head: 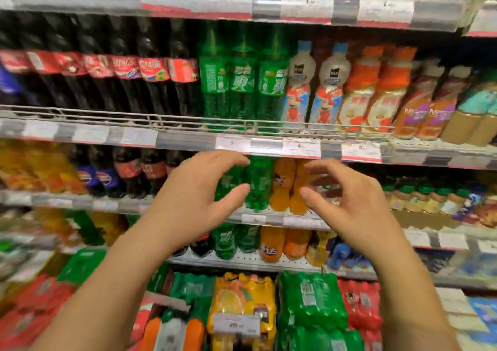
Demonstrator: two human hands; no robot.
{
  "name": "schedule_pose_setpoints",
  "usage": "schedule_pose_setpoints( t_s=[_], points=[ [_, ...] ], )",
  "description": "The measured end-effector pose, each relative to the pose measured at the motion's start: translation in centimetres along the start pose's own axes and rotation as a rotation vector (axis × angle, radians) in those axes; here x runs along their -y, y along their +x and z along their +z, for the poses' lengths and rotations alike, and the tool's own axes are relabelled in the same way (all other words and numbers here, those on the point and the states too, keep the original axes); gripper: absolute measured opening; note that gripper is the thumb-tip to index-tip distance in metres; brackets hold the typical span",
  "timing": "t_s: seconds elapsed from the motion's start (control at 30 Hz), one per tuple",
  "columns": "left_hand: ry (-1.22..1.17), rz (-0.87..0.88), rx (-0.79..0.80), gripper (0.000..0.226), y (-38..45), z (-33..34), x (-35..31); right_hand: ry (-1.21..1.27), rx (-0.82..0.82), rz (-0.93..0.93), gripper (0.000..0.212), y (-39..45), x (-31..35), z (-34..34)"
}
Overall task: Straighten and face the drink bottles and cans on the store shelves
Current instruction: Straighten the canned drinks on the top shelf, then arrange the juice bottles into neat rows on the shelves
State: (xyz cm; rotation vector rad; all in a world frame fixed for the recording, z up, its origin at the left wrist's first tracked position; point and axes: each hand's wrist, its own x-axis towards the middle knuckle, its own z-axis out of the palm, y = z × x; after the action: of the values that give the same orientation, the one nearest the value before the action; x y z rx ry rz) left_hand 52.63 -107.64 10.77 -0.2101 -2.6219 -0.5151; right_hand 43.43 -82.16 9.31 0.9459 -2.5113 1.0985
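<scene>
Both hands are up at the second shelf, left hand (pixel 200 189) and right hand (pixel 347 202) cupped wide and holding nothing, framing the green bottle (pixel 256 186) and orange bottle (pixel 282 186), probably to square them up.

Two bare forearms entering from lower frame, no sleeves visible, left hand (pixel 199 202) and right hand (pixel 349 210) ungloved, nails short, no rings, no wristwear
</scene>
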Motion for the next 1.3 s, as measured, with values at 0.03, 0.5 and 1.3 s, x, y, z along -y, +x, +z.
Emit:
schedule_pose_setpoints(
  t_s=[0.03, 0.5, 1.3],
  points=[
    [-0.003, -0.044, 0.017, 0.048, -1.3, 0.2, 0.9, 0.0, 0.025, -0.002, 0.031, -0.3, -0.1, 0.8],
    [0.05, -0.365, 0.203, 0.056, -14.3, -2.5, 8.1, -0.051, 0.472, -0.127, 0.047, -3.4, 6.9, 11.8],
    [0.019, -0.682, -0.057, 0.054, -47.8, -26.9, 20.7, -0.098, 0.701, -0.5, 0.054, -11.5, 42.4, 34.2]
  ],
)
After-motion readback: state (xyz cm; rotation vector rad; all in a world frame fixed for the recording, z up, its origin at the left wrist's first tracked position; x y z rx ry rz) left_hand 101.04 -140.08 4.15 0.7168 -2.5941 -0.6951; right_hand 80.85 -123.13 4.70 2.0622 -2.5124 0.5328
